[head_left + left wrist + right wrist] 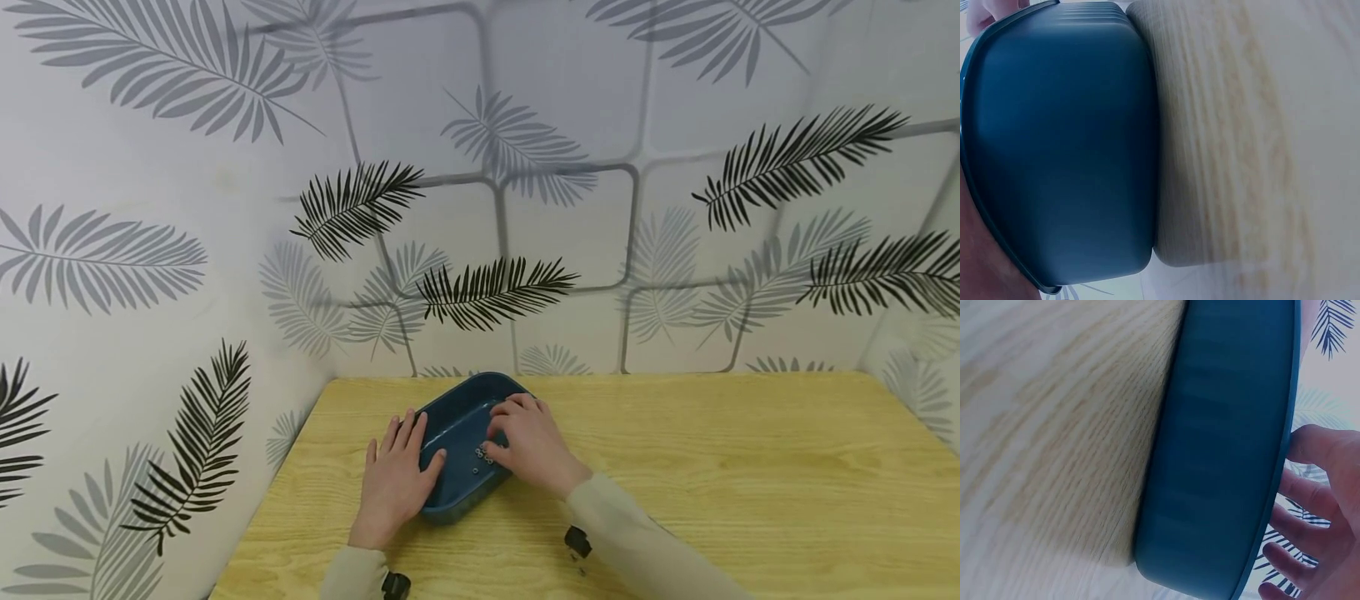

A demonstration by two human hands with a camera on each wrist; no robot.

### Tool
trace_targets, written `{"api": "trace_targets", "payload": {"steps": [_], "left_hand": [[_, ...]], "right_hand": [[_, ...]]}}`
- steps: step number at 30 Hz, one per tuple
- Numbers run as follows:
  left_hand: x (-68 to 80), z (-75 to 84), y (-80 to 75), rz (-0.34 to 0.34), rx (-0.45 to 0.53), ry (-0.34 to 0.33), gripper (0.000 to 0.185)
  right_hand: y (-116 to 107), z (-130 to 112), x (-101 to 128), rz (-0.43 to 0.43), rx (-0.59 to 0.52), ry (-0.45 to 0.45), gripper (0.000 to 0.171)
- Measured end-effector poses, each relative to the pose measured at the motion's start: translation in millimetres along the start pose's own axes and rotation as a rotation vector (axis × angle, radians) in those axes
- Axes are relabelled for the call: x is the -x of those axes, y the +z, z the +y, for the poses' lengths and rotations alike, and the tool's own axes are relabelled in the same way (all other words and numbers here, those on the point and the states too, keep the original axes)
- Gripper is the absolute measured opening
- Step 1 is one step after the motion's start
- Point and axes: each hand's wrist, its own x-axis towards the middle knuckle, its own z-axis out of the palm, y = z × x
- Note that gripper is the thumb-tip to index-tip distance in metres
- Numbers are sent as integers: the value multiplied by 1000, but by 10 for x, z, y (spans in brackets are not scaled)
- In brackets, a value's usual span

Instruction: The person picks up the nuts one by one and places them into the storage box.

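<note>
A dark blue rectangular bin (453, 510) stands slantwise on the table, its outer wall filling much of the left wrist view (1066, 150) and right wrist view (1222, 450). Several small metal rings, perhaps nuts (480, 453), lie on its floor towards the right side. My left hand (396, 482) rests on the bin's left rim, fingers extended and thumb over the inside. Over the right rim, my right hand (531, 442) reaches in with bent fingers, thumb and forefinger beside the rings. The bin wall hides those fingertips in the right wrist view, so any pinched ring cannot be made out.
The yellow wood-grain table (720, 467) extends right of the bin. Behind it rises a wall (570, 325) with a leaf pattern. A few tiny dark bits (577, 568) show near the right wrist's black camera (577, 542).
</note>
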Motion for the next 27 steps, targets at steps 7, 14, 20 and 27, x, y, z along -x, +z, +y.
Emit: {"api": "trace_targets", "payload": {"steps": [7, 14, 20, 27], "left_hand": [[0, 2, 3, 9, -4, 7, 68], [-1, -1, 18, 16, -1, 5, 68], [-5, 8, 19, 10, 8, 3, 68], [-7, 4, 18, 11, 1, -1, 68]], "right_hand": [[-47, 29, 97, 35, -26, 9, 11], [-111, 47, 214, 50, -52, 20, 9], [-154, 59, 342, 65, -67, 29, 9], [-187, 55, 475, 70, -73, 26, 10]]}}
